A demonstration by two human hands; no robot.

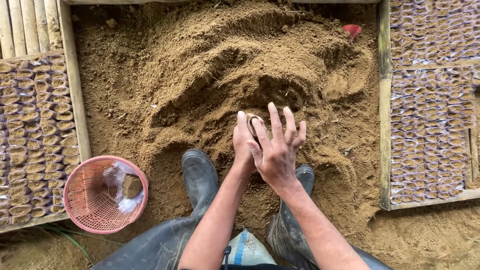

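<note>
Small soil-filled bag [253,125] mostly hidden between left hand [243,145], right hand [276,155].

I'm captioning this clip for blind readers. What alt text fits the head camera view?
Seen from above, a person's left hand holds a small soil-filled bag while the right hand covers it, fingers spread, over a mound of loose brown soil. Black rubber boots stand below, a pink basket sits left, and rows of filled bags flank both sides.

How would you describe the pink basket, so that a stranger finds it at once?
Start at the large soil heap in the middle. Look to its lower left corner, beside the left black rubber boot. The pink basket stands there: round, plastic mesh, holding clear plastic bags; everything around it is brown.
</note>
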